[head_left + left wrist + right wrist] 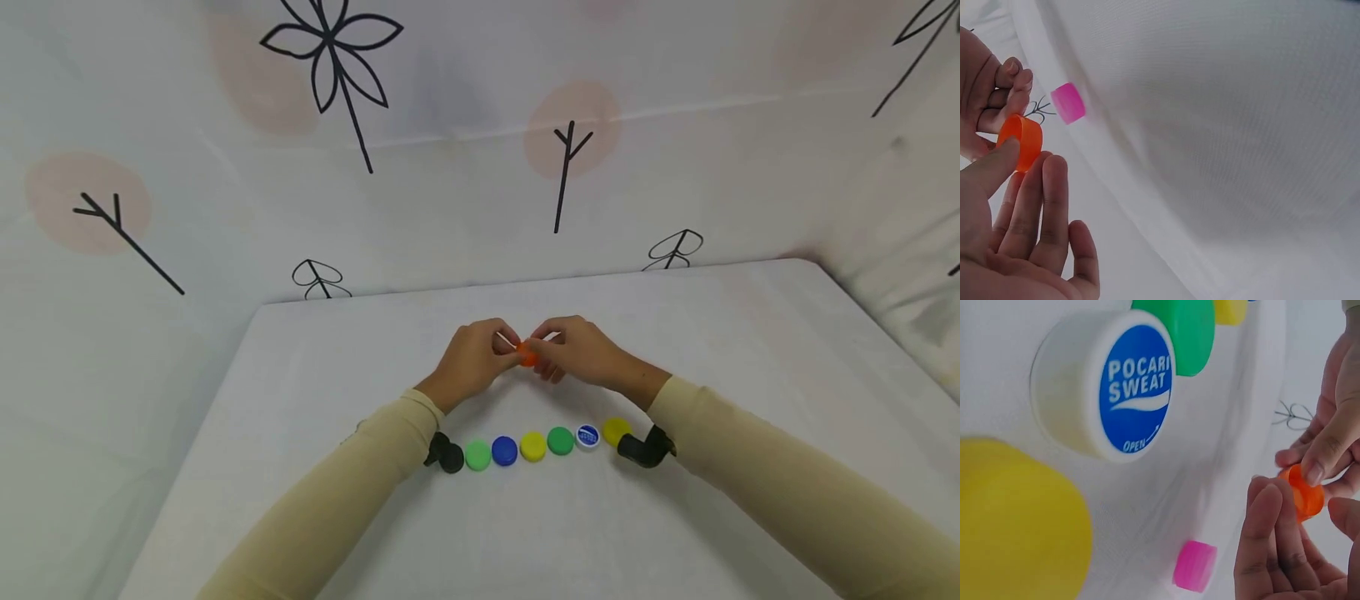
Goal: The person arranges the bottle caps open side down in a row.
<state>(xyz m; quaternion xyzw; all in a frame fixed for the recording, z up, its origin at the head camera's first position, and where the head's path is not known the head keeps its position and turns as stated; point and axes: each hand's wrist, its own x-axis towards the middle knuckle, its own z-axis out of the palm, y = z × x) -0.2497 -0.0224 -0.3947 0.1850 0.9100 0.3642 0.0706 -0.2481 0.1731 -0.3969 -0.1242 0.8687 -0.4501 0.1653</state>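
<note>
Both hands meet at a small orange bottle cap (528,355) over the far half of the white table. My left hand (471,358) pinches it, its thumb pressed inside the hollow of the cap (1030,145) and fingertips behind. My right hand (583,352) holds the opposite side with bent thumb and fingers, its fingertips overlapping the rim in the right wrist view. Below the hands runs a row of bottle caps: light green (477,455), blue (505,451), yellow (533,447), green (560,441), white with a blue label (588,437), and another yellow one (617,431).
A pink cap (1195,566) lies on the white cloth, visible in both wrist views. Dark wrist camera mounts (647,448) hang beneath the sleeves beside the row's ends. Patterned white fabric (465,208) rises behind the table's far edge.
</note>
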